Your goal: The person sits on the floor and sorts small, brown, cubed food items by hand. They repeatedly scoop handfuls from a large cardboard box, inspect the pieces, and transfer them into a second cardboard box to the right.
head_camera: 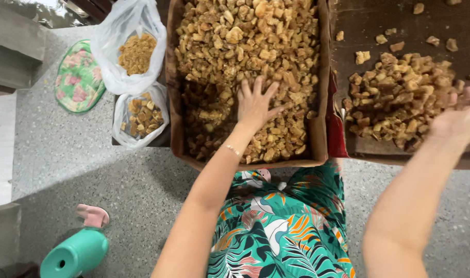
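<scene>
A large cardboard box (322, 103) in front of me is full of small tan and brown chunks (245, 36). My left hand (255, 103) lies flat on the chunks in the middle of that box, fingers spread, nothing gripped. A second cardboard box (369, 20) to the right holds a lower heap of the same chunks (400, 98). My right hand (459, 121) hovers blurred over the right side of that heap; whether it holds anything is not visible.
Two clear plastic bags, one with fine crumbs (134, 51) and one with bigger chunks (142, 116), sit left of the boxes. A floral pad (78, 77) lies further left. A teal stool (75, 255) and a pink slipper (93, 215) are on the speckled floor.
</scene>
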